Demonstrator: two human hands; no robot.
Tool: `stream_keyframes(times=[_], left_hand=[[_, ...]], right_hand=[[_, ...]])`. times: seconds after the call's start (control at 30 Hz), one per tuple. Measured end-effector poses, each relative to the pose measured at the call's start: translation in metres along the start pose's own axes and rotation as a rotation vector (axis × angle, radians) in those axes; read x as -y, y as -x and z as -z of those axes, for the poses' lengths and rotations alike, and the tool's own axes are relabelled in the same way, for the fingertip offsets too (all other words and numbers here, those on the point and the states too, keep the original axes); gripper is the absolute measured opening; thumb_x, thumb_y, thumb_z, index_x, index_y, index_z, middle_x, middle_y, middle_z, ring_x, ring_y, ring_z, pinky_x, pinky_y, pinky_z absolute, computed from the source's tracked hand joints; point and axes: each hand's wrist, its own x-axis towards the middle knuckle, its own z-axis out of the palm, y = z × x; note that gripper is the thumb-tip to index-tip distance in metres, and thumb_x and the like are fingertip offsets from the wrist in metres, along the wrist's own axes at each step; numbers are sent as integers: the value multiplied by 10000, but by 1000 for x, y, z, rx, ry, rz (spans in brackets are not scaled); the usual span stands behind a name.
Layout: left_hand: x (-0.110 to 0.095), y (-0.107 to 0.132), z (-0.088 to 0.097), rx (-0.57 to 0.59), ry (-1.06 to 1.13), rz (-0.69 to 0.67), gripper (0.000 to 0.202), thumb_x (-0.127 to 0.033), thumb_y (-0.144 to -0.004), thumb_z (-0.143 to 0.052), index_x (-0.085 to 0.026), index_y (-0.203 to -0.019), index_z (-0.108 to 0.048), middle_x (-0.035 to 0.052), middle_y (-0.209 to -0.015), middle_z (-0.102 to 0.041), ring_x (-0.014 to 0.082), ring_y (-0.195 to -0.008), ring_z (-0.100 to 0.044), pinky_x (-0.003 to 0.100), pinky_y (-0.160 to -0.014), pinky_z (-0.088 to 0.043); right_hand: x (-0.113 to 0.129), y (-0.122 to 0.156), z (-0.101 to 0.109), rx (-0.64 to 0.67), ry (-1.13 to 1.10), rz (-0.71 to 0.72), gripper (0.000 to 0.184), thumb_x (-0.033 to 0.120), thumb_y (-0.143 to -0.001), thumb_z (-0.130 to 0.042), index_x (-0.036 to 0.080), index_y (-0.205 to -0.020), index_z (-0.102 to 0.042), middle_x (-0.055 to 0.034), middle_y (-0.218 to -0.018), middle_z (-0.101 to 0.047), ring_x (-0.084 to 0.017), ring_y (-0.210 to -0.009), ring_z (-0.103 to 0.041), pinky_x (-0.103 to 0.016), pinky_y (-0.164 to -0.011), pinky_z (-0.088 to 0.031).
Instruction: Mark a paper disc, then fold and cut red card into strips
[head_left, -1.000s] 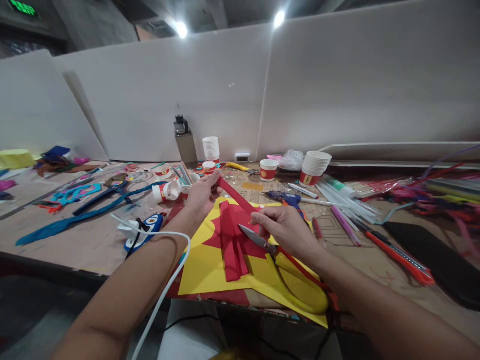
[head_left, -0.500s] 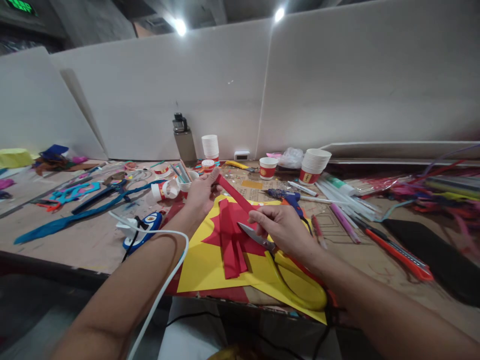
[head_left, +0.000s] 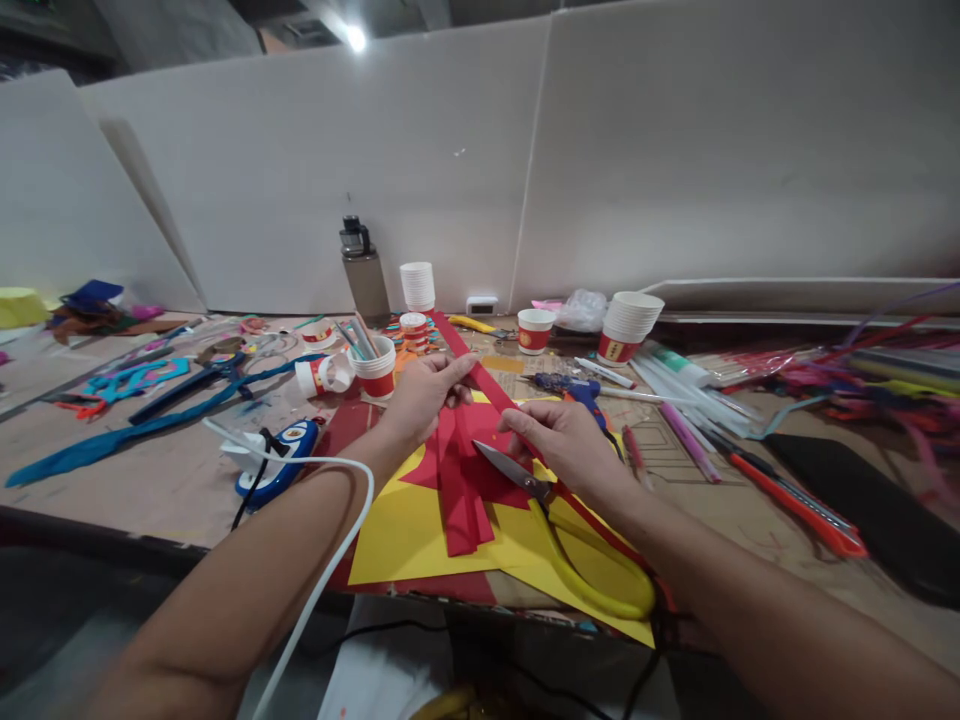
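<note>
A long red paper strip (head_left: 491, 388) slants between my two hands, its far end rising past my left fingers toward the cups. My left hand (head_left: 433, 395) pinches it between thumb and fingers. Lower down, my right hand (head_left: 559, 440) grips the same strip. Beneath lie more red strips (head_left: 455, 490) on a jagged red paper shape (head_left: 424, 472), over yellow paper (head_left: 397, 540). Yellow-handled scissors (head_left: 592, 560) rest on the yellow paper under my right hand, blades slightly apart and pointing up-left.
A blue glue gun (head_left: 581, 392) lies beyond my right hand. Paper cups (head_left: 534, 332) and a bottle (head_left: 365, 275) stand toward the white partition (head_left: 450, 170). To the right lie a red cutter (head_left: 802, 505) and a black flat object (head_left: 862, 520). A white cable (head_left: 352, 520) crosses my left forearm.
My left hand has moved right and slightly down along the strip, nearer my right hand. More of the strip's far end now sticks out beyond it.
</note>
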Motion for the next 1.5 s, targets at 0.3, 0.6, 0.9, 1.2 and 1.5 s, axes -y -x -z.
stream_keyframes(times=[0.3,0.6,0.9,1.2,1.5], left_hand=[[-3,-8,16,-93,53,-47,264,-321,-689,-749,-119,-630,-589,11,-500,-584,66,-409,-523,162,-386,-300],[-11,-30,43,-290,76,-135,306,-361,-735,-725,-149,-620,-536,-29,-510,-579,35,-410,-483,160,-385,-285],[1,-8,14,-129,-202,-258,306,-398,-762,-685,-141,-636,-575,13,-505,-606,83,-429,-550,187,-417,-339],[-4,1,0,-21,168,-108,258,-317,-702,-752,-128,-661,-580,-10,-547,-592,48,-442,-510,157,-419,-333],[-21,-27,41,-314,403,-128,127,-212,-755,-708,-129,-725,-618,-2,-623,-643,28,-456,-507,126,-423,-358]], right_hand=[[0,-4,0,132,-75,-82,289,356,-852,-552,143,-703,-679,-20,-562,-648,-97,-466,-554,-205,-460,-418],[5,-3,2,117,-108,-142,268,356,-808,-604,135,-665,-659,-30,-570,-646,-95,-496,-562,-201,-496,-434],[1,-5,6,17,-86,43,442,573,-850,-487,159,-865,-642,-65,-846,-676,-156,-741,-608,-245,-615,-457],[5,5,-8,131,-112,-144,293,366,-790,-589,154,-588,-608,-6,-498,-614,-91,-424,-508,-211,-446,-367],[7,9,-9,152,-59,-125,310,356,-767,-632,158,-527,-639,-18,-506,-638,-97,-460,-532,-216,-476,-376]])
